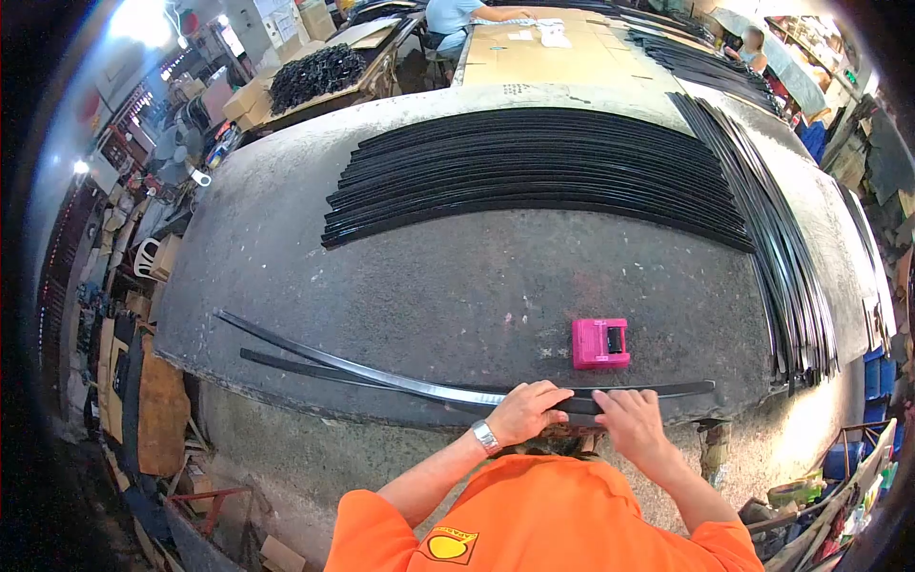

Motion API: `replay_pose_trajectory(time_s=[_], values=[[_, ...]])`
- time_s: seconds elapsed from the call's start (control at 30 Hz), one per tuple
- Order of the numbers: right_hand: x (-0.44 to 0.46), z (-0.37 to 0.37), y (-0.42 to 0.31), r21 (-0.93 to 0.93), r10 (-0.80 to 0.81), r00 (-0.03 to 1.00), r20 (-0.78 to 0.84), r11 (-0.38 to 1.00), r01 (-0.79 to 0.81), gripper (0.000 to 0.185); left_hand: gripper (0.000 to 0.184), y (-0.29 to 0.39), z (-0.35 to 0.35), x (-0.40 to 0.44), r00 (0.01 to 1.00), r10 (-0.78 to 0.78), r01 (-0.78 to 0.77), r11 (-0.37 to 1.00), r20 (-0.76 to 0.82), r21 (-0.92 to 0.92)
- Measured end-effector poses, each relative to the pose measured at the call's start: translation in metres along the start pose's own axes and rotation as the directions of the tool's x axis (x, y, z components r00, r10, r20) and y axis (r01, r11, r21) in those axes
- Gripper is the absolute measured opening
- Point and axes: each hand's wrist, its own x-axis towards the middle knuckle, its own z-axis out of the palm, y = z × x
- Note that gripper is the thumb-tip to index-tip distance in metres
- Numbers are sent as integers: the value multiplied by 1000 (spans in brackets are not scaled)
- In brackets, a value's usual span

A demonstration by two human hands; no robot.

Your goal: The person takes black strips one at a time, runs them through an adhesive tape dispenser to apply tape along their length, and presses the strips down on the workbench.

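Observation:
My left hand (527, 413), with a silver watch on the wrist, has its fingers closed on a long black strip (434, 390) near the table's front edge. Just to the right, my right hand (629, 419) grips the same dark band, thumb toward the left hand. The strip's glossy length bows away to the left. A second black strip (281, 362) lies partly beneath it. Past my right hand a dark strip end (701, 388) sticks out; which strip it belongs to I cannot tell. A pink plastic holder (599, 344) with a dark part stands just beyond my hands.
A wide row of black strips (534, 162) lies across the grey table (457, 276). More long strips (786, 276) run down its right side. A dark heap (317, 76) sits on a table at the back left. Two other people (456, 19) are at the far end.

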Motion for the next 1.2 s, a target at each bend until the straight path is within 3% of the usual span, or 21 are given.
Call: replay_pose_trajectory(time_s=[0.07, 0.17, 0.27, 0.33, 0.4, 0.5, 0.53, 0.6, 0.67, 0.73, 0.8, 0.87, 0.97, 1.03, 1.07, 1.13, 1.17, 1.2], values=[[-26, -12, 36, -38, 16, 999, -35, 999, -17, 36, 41, 1, -3, 2, 999, -21, 23, 999, -23, 46], [-74, -33, 100, -176, 212, 976, -53, 960, -218, 35, 40, 2, 1, 9, 998, -55, 61, 985, -42, 163], [-55, -63, 78, -51, 87, 987, -138, 994, -95, 35, 40, 24, 30, 29, 1000, -22, 19, 987, 17, 162], [-33, -69, 54, 7, 12, 995, -103, 1000, -12, 40, 43, 40, 56, 48, 999, 21, -24, 992, 30, 127], [-24, -61, 44, 21, -66, 991, -114, 997, 69, 41, 44, 60, 77, 67, 997, 71, -66, 990, -37, 123], [-31, -44, 64, -7, -27, 999, 30, 1000, 28, 40, 43, 64, 82, 78, 1000, -3, 5, 998, -29, 66], [-33, -46, 71, 0, -41, 999, 10, 999, 41, 38, 42, 61, 79, 79, 1000, -17, 17, 998, -6, 60], [-34, -62, 83, 16, -63, 998, -29, 998, 63, 35, 34, 47, 52, 67, 994, -50, 35, 986, 94, 161], [-43, -76, 102, -96, -9, 1000, 6, 995, 10, 23, 28, 23, 11, 41, 981, -155, 126, 966, 118, 226], [-56, -85, 129, -231, 13, 997, -81, 972, -32, 20, 23, -1, -46, 6, 945, -302, 235, 895, 128, 378], [-69, -102, 155, -433, 201, 979, -20, 881, -190, 21, 21, -45, -104, -42, 910, -403, 290, 792, 102, 538], [-88, -113, 186, -606, 368, 929, -35, 731, -312, 21, 17, -71, -162, -91, 861, -507, 403, 636, -38, 658], [-95, -134, 193, -603, 445, 886, -131, 674, -427, 23, 15, -100, -229, -147, 812, -563, 445, 427, -154, 787], [-93, -134, 191, -593, 440, 884, -157, 674, -441, 22, 15, -76, -260, -143, 754, -631, 524, 410, -183, 747], [-91, -133, 189, -607, 455, 880, -135, 664, -437, 22, 16, -59, -281, -134, 808, -543, 515, 461, -229, 723], [-92, -121, 186, -569, 467, 876, -121, 690, -447, 21, 17, 12, -315, -87, 790, -347, 607, 557, -505, 567], [-89, -110, 192, -519, 463, 875, -140, 718, -463, 21, 24, 53, -330, -64, 788, -232, 578, 598, -570, 556], [-86, -103, 198, -473, 464, 871, -160, 739, -480, 21, 33, 80, -350, -53, 776, -121, 577, 532, -618, 620]])
